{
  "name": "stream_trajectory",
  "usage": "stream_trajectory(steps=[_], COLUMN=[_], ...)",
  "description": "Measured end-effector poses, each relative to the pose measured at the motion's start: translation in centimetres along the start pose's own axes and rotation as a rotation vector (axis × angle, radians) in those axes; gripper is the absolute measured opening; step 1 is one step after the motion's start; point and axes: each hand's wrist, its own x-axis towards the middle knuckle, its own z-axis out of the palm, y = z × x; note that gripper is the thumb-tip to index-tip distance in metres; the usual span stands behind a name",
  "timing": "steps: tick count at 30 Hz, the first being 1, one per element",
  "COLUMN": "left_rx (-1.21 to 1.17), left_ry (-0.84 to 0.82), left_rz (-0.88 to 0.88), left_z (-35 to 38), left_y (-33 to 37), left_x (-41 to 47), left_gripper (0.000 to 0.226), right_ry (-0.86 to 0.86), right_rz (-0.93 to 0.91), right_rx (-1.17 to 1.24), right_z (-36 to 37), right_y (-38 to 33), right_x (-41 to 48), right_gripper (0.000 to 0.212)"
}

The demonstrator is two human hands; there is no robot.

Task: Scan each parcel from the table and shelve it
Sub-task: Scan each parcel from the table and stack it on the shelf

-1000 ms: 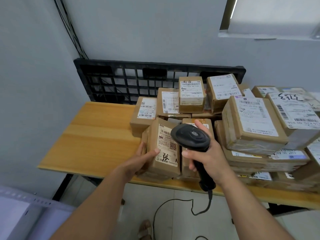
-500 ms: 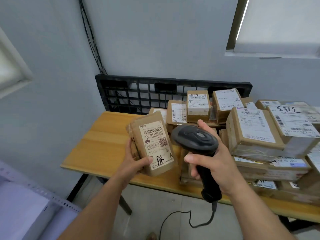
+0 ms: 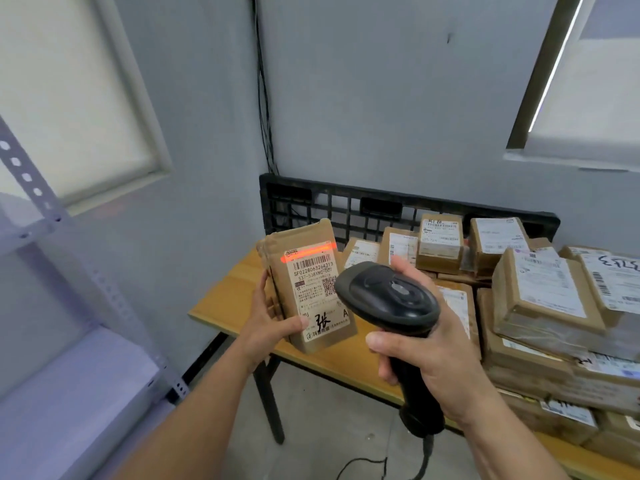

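Left hand (image 3: 268, 322) grips the parcel (image 3: 308, 289) by its lower left edge, held upright just left of the table (image 3: 221, 299). Right hand (image 3: 429, 362) wraps the scanner (image 3: 388, 299) handle; red beam sits just above the barcode. Looks light, stiff cardboard w/ slick tape, so best held by the side edges.

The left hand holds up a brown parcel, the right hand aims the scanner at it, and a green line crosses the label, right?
No, the line is red-orange, not green; the head view shows it across the top of the label. Otherwise right: the left hand holds up the brown parcel and the right hand aims the scanner at it.
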Motion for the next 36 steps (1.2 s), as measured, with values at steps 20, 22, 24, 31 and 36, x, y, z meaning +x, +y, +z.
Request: stream_trajectory(steps=[20, 22, 24, 31, 36], left_rx=[-0.012, -0.001, 0.011, 0.017, 0.054], left_ry=[0.256, 0.294, 0.331, 0.48, 0.57], left_rz=[0.119, 0.135, 0.161, 0.234, 0.298], left_z=[-12.9, -15.8, -19.0, -29.8, -37.7], left_y=[4.2, 5.1, 6.1, 8.7, 10.7], left_x=[-8.4, -10.1, -12.1, -19.8, -26.1], left_gripper=[0.125, 0.126, 0.126, 0.109, 0.113], right_ry=[-0.115, -0.135, -0.166, -0.275, -0.356], right_rz=[-0.132, -0.17, -0.193, -0.245, -0.274], right_rx=[-0.04, -0.039, -0.037, 0.05, 0.037], right_z=[11.4, 13.8, 16.6, 28.2, 36.8], right_y=[-2.3, -2.8, -3.1, -3.5, -2.6], right_x=[0.1, 0.3, 0.4, 0.3, -0.5], right_gripper=[0.1, 0.101, 0.101, 0.092, 0.093])
